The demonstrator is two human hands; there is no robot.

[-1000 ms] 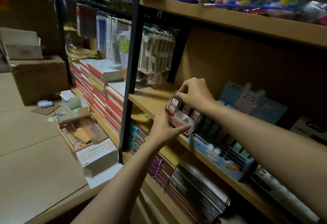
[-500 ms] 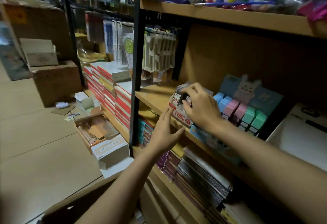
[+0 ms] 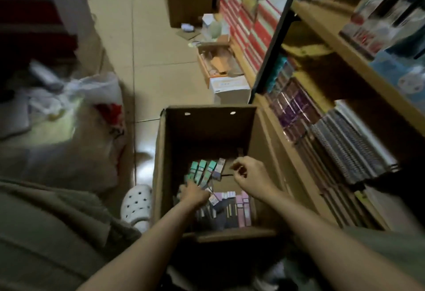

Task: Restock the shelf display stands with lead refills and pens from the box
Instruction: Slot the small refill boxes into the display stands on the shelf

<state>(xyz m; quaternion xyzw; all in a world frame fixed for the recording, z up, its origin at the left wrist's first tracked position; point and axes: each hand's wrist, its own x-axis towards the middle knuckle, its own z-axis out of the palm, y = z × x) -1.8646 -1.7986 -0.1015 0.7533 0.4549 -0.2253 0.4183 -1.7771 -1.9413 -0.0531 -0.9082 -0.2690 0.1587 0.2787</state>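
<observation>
Head view: both hands are inside the open cardboard box (image 3: 207, 130) standing on the floor beside the shelf unit (image 3: 326, 31). Left hand (image 3: 194, 193) rests on a fanned group of green packs (image 3: 201, 172) near the box's left wall; whether its fingers have closed round a pack cannot be told through the blur. Right hand (image 3: 249, 175) hovers over the box floor with fingers loosely curled, and nothing is visible in its grasp.

Stock remaining: the green packs, one purple pack (image 3: 218, 169) beside them, and a row of pink and dark packs (image 3: 232, 210) along the near wall. Much of the box floor is bare.

Progress, as a judgement: restocking is partway done. The display stands at the upper right edge are too blurred to check their fill. Remaining work: lift each pack and load it into the stands on the shelf.
</observation>
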